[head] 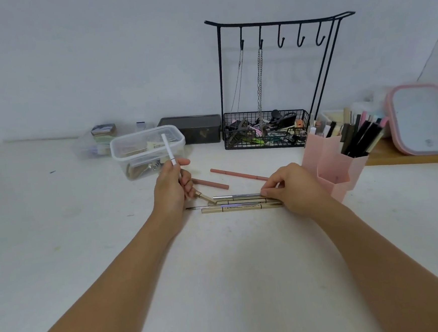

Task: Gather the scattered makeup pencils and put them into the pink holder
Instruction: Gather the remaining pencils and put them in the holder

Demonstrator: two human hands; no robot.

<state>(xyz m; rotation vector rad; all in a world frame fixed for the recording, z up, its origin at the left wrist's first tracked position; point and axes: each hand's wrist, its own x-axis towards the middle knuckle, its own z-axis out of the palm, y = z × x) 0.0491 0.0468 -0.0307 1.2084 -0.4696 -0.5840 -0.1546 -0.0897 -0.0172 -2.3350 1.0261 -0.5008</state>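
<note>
My left hand (171, 189) is gripping a white pencil (169, 149); my right hand (290, 186) is pinching the silver pencil (237, 196) beside the pink holder (336, 168).

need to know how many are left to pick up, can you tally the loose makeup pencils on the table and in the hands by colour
White: 1, gripped upright in the left hand, white pencil
Pink: 2, lying on the table, pink pencils
Silver: 1, its end pinched by the right hand, silver pencil
Gold or beige: about 4, bunched between the hands, gold pencils; overlap makes the count unsure
Total: about 8
</note>
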